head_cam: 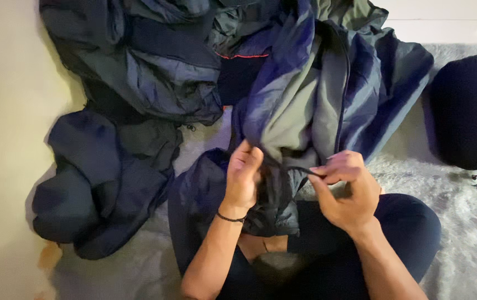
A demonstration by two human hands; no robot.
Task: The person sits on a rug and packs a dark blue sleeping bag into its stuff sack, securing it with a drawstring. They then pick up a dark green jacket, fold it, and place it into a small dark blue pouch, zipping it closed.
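Observation:
A large crumpled sheet of thin blue and grey-green fabric (310, 94) spills from the top of the view down into my lap. My left hand (244, 175) is closed on a bunched fold of it at the centre. A little to the right, my right hand (346, 189) pinches a thin dark cord or edge strip (299, 169) that runs between both hands. A dark bracelet circles my left wrist. My legs in dark trousers (405, 233) are crossed beneath the fabric.
More of the dark fabric (99, 178) lies heaped at the left on a pale floor (5, 139). A stuffed dark drawstring sack (466, 111) rests at the right on a shaggy grey rug (471, 233). White tiles show at the top right.

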